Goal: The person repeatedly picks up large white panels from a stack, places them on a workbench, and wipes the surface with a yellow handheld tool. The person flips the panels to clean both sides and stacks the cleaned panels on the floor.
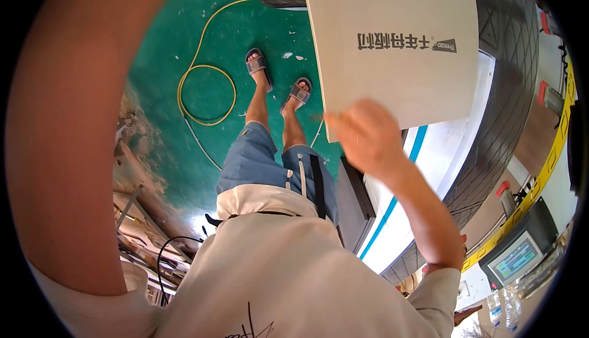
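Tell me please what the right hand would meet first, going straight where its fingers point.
Probably the left edge of the pale, flat board, which the blurred right hand overlaps in view; if it is above that edge, open space over the green floor.

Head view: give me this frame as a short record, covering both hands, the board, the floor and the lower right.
Left hand: out of view; the left arm fills the picture's left side
Right hand: blurred, over the board's lower left corner as pictured; grip and contact unclear
Board: pale, flat, dark print on its face
Floor: green, with a looped yellow hose
Lower right: lit screen, clear bottles below it
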`<state>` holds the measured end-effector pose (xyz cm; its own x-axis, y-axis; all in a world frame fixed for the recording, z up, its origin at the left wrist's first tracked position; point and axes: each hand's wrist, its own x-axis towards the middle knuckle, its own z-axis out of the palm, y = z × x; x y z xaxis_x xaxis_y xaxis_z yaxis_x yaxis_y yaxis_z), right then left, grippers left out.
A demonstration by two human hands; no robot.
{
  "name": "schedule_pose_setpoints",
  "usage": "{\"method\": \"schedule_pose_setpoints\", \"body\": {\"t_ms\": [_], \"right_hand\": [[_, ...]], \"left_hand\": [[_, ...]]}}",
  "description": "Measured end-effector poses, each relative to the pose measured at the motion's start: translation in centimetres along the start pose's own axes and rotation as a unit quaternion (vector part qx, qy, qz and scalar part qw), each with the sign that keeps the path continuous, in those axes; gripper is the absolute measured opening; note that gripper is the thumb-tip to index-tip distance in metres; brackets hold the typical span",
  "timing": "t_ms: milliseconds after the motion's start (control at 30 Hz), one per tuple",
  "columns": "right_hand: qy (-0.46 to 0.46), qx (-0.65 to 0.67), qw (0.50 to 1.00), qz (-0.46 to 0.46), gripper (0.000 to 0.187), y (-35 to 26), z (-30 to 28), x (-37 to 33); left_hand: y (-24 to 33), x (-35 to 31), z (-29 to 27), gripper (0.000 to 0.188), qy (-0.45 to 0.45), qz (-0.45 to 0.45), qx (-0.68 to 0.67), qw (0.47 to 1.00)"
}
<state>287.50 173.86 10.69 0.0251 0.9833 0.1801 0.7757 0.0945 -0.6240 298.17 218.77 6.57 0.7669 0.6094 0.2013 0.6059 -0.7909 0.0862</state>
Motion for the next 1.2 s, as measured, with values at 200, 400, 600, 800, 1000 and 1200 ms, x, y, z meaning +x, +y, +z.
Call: {"method": "schedule_pose_setpoints", "body": {"t_ms": [200,400,600,800,1000,1200], "right_hand": [[0.016,-0.010,1.000,-0.021,0.016,4.5,0.8,5.7],[-0.207,0.076,0.975,-0.017,0.018,-2.2,1.8,-10.7],[0.124,0.161,0.916,0.347,0.015,-3.4,0.9,-12.4],[0.202,0.549,0.629,0.511,0.023,-2.8,2.0,-16.3],[0.366,0.071,0.763,0.528,0.022,4.5,-6.1,-20.0],[0.376,-0.082,0.795,0.470,0.017,11.4,-12.4,-19.8]], "left_hand": [[9.1,-7.2,1.1,0.021,0.084,0.099,-0.062,0.990],[8.7,-7.0,0.8,0.019,0.104,0.117,-0.114,0.981],[10.8,-8.9,-2.4,0.023,0.057,0.060,-0.099,0.992],[12.2,-7.5,-0.7,0.023,0.089,0.070,-0.079,0.990],[9.4,-6.3,1.3,0.037,0.045,0.066,0.022,0.997],[9.4,-5.5,1.8,0.039,0.044,0.070,0.036,0.996]]}}
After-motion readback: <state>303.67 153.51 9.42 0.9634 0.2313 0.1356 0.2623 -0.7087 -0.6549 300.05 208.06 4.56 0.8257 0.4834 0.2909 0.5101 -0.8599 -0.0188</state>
